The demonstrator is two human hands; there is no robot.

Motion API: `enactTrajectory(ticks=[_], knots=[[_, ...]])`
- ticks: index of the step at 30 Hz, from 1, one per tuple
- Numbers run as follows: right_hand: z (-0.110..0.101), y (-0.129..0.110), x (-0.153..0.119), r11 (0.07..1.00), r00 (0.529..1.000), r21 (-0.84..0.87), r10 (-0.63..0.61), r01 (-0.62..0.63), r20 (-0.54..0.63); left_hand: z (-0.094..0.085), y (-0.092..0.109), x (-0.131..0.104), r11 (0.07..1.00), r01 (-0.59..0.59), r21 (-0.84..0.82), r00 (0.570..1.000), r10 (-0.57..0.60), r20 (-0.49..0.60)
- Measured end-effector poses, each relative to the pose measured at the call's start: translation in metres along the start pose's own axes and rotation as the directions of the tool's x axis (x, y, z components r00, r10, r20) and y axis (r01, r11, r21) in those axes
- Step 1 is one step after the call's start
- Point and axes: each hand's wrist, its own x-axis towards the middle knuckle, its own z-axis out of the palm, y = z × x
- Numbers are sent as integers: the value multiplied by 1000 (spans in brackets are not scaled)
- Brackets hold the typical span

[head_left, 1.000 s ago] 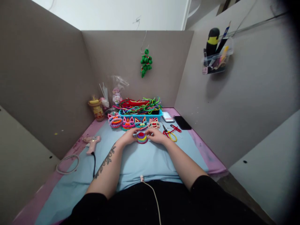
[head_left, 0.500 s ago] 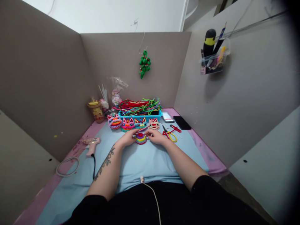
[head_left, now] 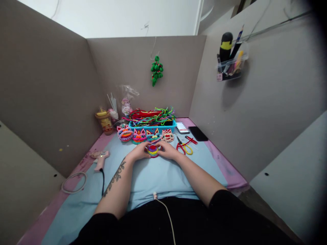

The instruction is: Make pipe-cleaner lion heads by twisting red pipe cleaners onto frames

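So the little rainbow-striped pipe-cleaner piece [head_left: 153,152] is on the pale blue cloth [head_left: 155,173], right between both hands. Left hand [head_left: 141,151] has its fingers curled in, pinching one side. Right hand [head_left: 167,150] does the same opposite, thumb nearest the wearer. Can't tell how hard either one presses.

My worry: squeeze unevenly and those stacked bands could buckle or go lopsided, since fuzzy wire probably bends easily. The row of animal heads [head_left: 153,135] sits just past the fingertips, so a careless push forward could knock one. Also, the pink glue gun [head_left: 101,160] has a light showing, so maybe it's hot; its black cord [head_left: 103,177] runs near the left forearm, and a snag could drag it.
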Motion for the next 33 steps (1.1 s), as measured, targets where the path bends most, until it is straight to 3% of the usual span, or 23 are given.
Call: enactTrajectory(ticks=[6, 11, 17, 24, 27, 29, 31, 33], knots=[[1, -3, 0, 1000, 1000, 16, 8, -8, 2, 0, -1, -1, 997, -53, 50, 997, 56, -50], [6, -4, 2, 1000, 997, -28, -6, 4, -73, 3, 8, 0, 992, -88, 91, 992, 96, -84], [6, -4, 2, 1000, 999, -19, 15, -16, -37, 4, 14, -1, 985, -88, 149, 993, 99, -70], [4, -6, 1, 1000, 1000, 21, 16, -16, -16, 10, 12, 1, 988, -120, 95, 990, 126, -68], [4, 2, 3, 997, 994, 46, 58, -54, -92, 9, 9, 1, 993, -104, 47, 991, 108, -74], [3, 9, 6, 985, 959, 92, 165, -148, -231, 4, 8, 1, 996, -84, -43, 989, 78, -123], [3, 15, 9, 952, 896, 168, 298, -255, -330, -4, 6, 2, 986, -75, -147, 967, 37, -250], [4, 19, 13, 901, 855, 254, 419, -351, -306, -13, 4, 4, 968, -76, -239, 893, -41, -449]])
